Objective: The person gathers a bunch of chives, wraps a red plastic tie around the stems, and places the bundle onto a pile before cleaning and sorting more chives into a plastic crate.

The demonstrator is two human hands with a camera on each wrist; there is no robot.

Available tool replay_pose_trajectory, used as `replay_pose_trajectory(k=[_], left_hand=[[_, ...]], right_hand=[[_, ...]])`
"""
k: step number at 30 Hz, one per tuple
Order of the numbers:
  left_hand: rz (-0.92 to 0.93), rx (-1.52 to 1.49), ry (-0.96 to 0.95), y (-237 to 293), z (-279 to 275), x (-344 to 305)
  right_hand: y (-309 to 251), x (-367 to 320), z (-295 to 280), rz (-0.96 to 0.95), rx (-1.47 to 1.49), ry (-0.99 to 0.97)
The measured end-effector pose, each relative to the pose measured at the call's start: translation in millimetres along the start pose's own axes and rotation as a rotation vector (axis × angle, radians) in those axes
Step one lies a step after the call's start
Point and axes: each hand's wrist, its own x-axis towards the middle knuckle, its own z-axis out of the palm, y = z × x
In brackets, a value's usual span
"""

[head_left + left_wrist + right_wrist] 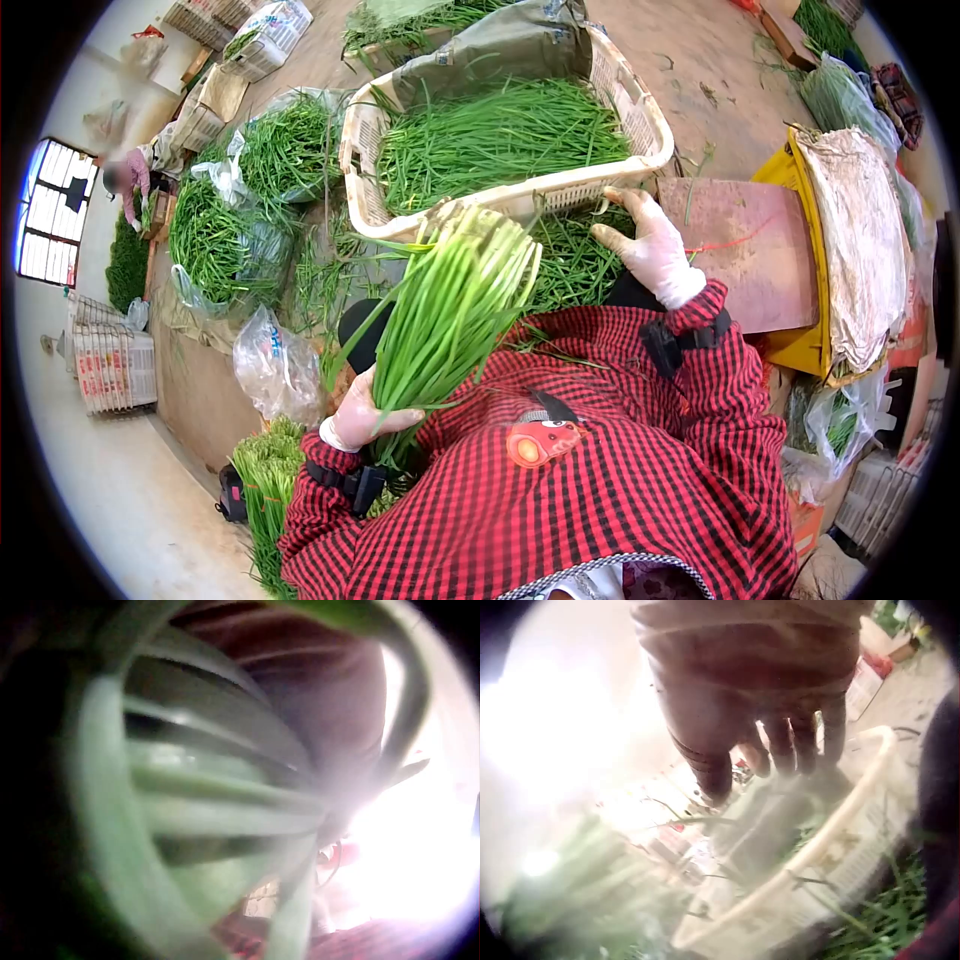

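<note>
Fingers of your left hand (368,415) are wrapped round the leafy end of the green bunch (450,300), thumb across the front; the leaves hide the other fingers. Your right hand (650,245) holds nothing, its fingers extended with narrow gaps between them and the thumb set apart.

The green bunch slants up in front of your checked top (600,440), its pale cut ends pointing toward the white crate (648,110). Those ends sit by the near left stretch of the rim; you can't tell from the head view whether they touch it. Your right fingertips are close to the rim's near right corner.

Mind the loose greens (575,260), which lie between the crate's near wall and your lap, with your hands well apart on either side. Just right of your right hand is the flat board (745,270), and beyond its far side stands the yellow bin (812,300). On your left, the clear plastic bag (277,365) lies near your left hand, with the upright bundle (268,480) below it.
</note>
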Motion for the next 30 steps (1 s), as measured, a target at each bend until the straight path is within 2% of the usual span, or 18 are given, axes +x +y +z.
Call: replay_pose_trajectory(k=[1, 3, 5, 7, 9, 11, 13, 14, 15, 17, 18, 19, 20, 23, 25, 27, 30], left_hand=[[-0.005, 0.005, 0.007, -2, 2, 3], [-0.025, 0.019, 0.019, -3, 6, 8], [-0.019, -0.043, -0.001, -6, 11, 12], [-0.019, -0.066, -0.020, -6, 14, 14], [-0.015, -0.053, -0.033, -8, 13, 12], [-0.019, -0.028, -0.044, -8, 12, 9], [-0.010, -0.040, -0.046, -9, 9, 7], [-0.005, -0.047, -0.046, -11, 9, 6], [-0.014, 0.043, -0.030, -7, 9, 5], [-0.033, 0.222, 0.008, 6, 12, 3], [0.099, 0.414, 0.089, -12, 5, 3], [0.097, 0.476, 0.092, -5, 9, 2], [0.095, 0.538, 0.092, 6, 14, 4], [0.162, 0.750, 0.130, 14, 24, 13], [0.190, 0.851, 0.141, 18, 29, 17], [0.213, 0.962, 0.176, 9, 29, 21], [0.298, 1.110, 0.228, 3, 34, 24]], right_hand=[[-23, 6, -13, 0.038, 0.215, -0.122], [-64, 14, -25, -0.248, 0.200, -0.164], [-90, 15, -24, -0.320, 0.073, -0.194], [-72, 19, -7, -0.225, 0.153, -0.153], [-56, 21, 9, 0.073, 0.643, -0.262], [-46, 21, 2, 0.283, 0.678, -0.595], [-43, 17, 3, 0.415, 0.790, -0.747], [-39, 16, 4, 0.490, 0.767, -0.694], [-46, 21, -9, 0.438, 0.742, -0.641], [-31, 28, -13, 0.522, 0.584, -0.499], [-7, 27, -3, 0.443, 0.587, -0.299], [3, 28, 5, 0.363, 0.586, -0.096], [13, 26, 8, 0.242, 0.557, -0.051], [-79, 27, -32, -0.093, 0.133, -0.406], [-110, 21, -22, -0.248, -0.044, -0.630], [-128, 20, -4, -0.213, -0.126, -0.799], [-120, 10, 27, -0.253, -0.011, -0.573]])
